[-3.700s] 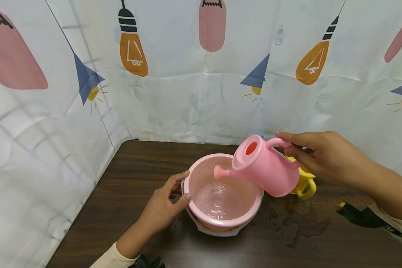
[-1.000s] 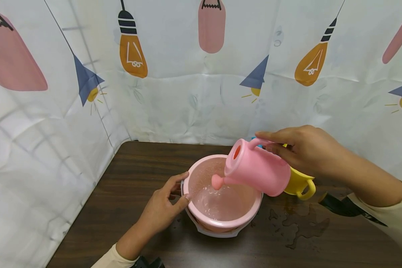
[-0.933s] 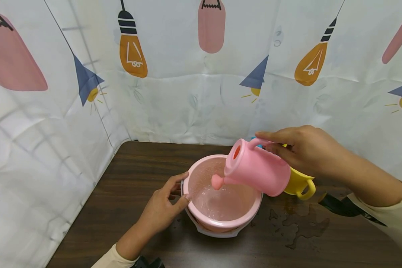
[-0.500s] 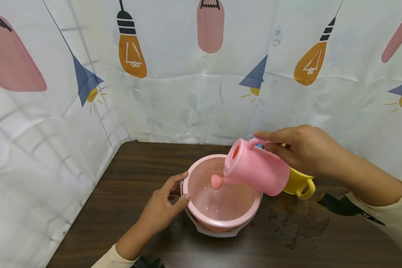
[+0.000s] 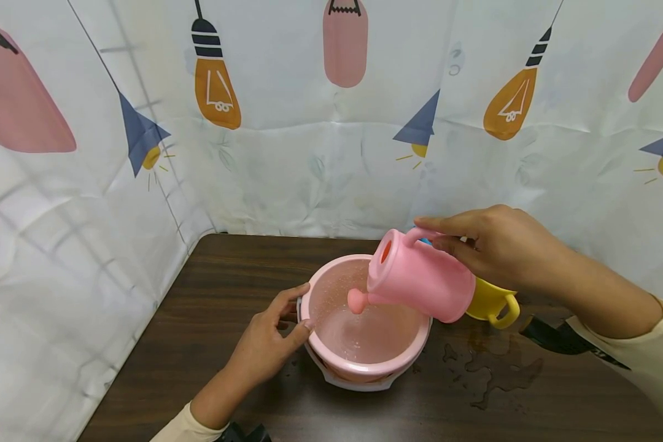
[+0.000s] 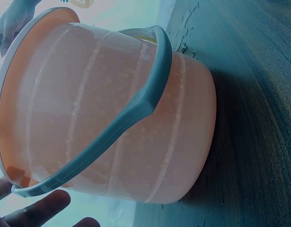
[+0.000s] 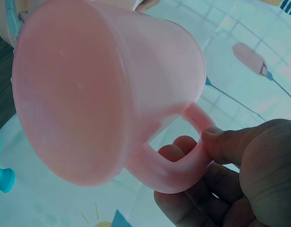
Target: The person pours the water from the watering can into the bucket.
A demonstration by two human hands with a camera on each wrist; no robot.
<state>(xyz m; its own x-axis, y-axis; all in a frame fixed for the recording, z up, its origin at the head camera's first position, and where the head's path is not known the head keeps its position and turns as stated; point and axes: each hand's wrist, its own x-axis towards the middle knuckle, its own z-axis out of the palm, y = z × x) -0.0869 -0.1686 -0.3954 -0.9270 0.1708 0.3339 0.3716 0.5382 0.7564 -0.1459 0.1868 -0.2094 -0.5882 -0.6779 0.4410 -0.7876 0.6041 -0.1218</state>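
A pink bucket (image 5: 331, 362) with a pale handle stands on the table, some clear water in its bottom. My left hand (image 5: 267, 341) holds its left rim, thumb on the edge; in the left wrist view its fingertips (image 6: 46, 205) show by the bucket handle (image 6: 131, 118). My right hand (image 5: 492, 245) grips the handle (image 7: 178, 170) of a pink toy watering can (image 5: 420, 279), thumb on one side, fingers curled through the loop. The can is tilted toward the left, its spout head (image 5: 356, 301) over the bucket's opening. A little water seems to fall from it.
Behind the can stands a yellow cup-like vessel with a handle (image 5: 505, 313), partly hidden. A blue thing (image 5: 426, 241) peeks out behind the can. Spilled water (image 5: 503, 371) lies on the dark wooden table (image 5: 226, 264) at right. Printed cloth (image 5: 287, 178) hangs behind and at left.
My right hand has moved left and tipped the watering can further, its spout head lower over the bucket. During the last half second it barely shifts. My left hand stays on the rim.
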